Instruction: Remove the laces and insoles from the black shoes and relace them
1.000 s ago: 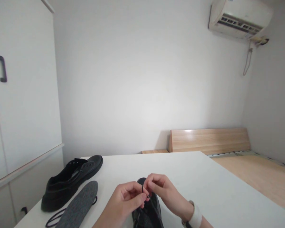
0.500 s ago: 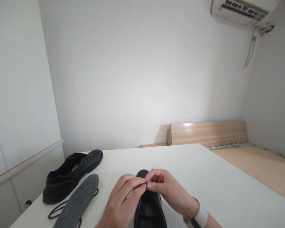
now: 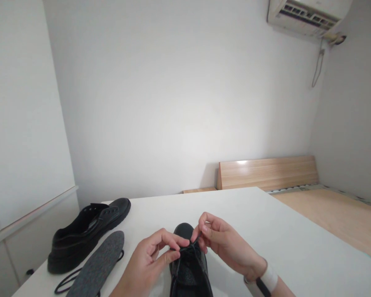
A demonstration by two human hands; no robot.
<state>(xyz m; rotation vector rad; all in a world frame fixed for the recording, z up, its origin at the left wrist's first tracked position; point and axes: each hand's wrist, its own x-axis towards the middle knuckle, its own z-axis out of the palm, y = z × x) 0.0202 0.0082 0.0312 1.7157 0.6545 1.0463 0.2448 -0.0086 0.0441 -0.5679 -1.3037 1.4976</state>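
Note:
A black shoe (image 3: 190, 274) lies in front of me at the bottom middle, toe pointing away. Over its lacing part, my left hand (image 3: 156, 255) pinches a black shoelace (image 3: 185, 248) between thumb and fingers. On the other side my right hand (image 3: 218, 237) also has its fingers closed on a lace, raised a little above the shoe. Which stretch of lace each hand holds is partly hidden by the fingers. The wrist of my right hand wears a white band.
At the left of the white table (image 3: 235, 210) lies a second black shoe (image 3: 86, 231) with no lace in its visible eyelets. Beside it rests a grey insole (image 3: 100, 262) on top of a loose black lace (image 3: 66, 282). A wooden bed headboard (image 3: 268, 173) stands behind.
My hands have drawn apart from their meeting point over the shoe. The right hand has risen slightly with lace, and lace now shows between the hands. The view has shifted a little.

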